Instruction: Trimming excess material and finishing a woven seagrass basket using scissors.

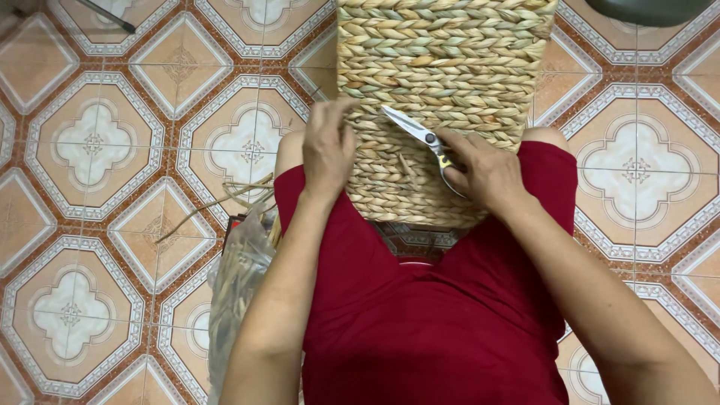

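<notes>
Underfoot, patterned floor tiles (pixel 97 142); woven basket (pixel 442 75) seemingly on lap

Both hands forward, left (pixel 328 150) flat, right (pixel 486 174) clenched.

Patterned orange-and-white tiled floor (pixel 97 142) all around. Clear plastic bag (pixel 236 289) of dried straw low at left, loose strands (pixel 217 201) spilling onto tiles just beside it. Dark rounded object (pixel 649 9) at top right edge, cut off.
</notes>
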